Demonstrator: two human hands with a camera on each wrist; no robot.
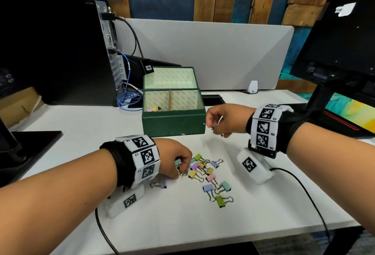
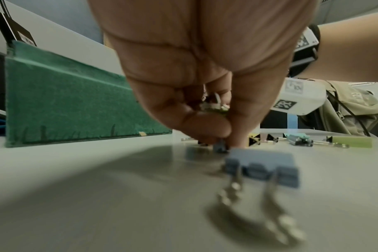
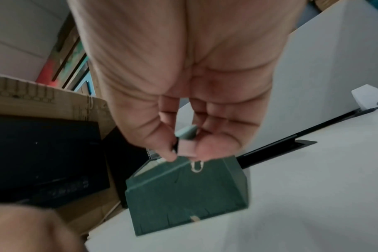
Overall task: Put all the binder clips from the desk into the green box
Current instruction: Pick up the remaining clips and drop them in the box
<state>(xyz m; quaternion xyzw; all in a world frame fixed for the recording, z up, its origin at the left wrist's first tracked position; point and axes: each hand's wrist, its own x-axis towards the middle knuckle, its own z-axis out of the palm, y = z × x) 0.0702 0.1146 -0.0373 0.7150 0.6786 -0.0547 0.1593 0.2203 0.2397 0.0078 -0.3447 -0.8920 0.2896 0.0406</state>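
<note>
The green box (image 1: 173, 125) stands open at mid-desk, lid back, a few clips (image 1: 154, 109) in its left compartment. Several pastel binder clips (image 1: 205, 173) lie scattered in front of it. My left hand (image 1: 181, 170) reaches down at the pile's left edge, pinching a teal clip (image 1: 178, 162); the left wrist view shows more clips (image 2: 214, 106) tucked in its curled fingers (image 2: 205, 126). A blue clip (image 2: 261, 165) lies just behind that hand. My right hand (image 1: 212, 128) hovers by the box's right front corner, pinching a pink and a teal clip (image 3: 187, 143) above the box (image 3: 183, 196).
A black computer tower (image 1: 60, 51) with a blue cable (image 1: 127, 100) stands back left, a monitor (image 1: 341, 51) at right, a monitor base (image 1: 24, 147) at left. A grey divider (image 1: 213, 51) runs behind the box. A black cable (image 1: 304, 189) crosses the desk's right front.
</note>
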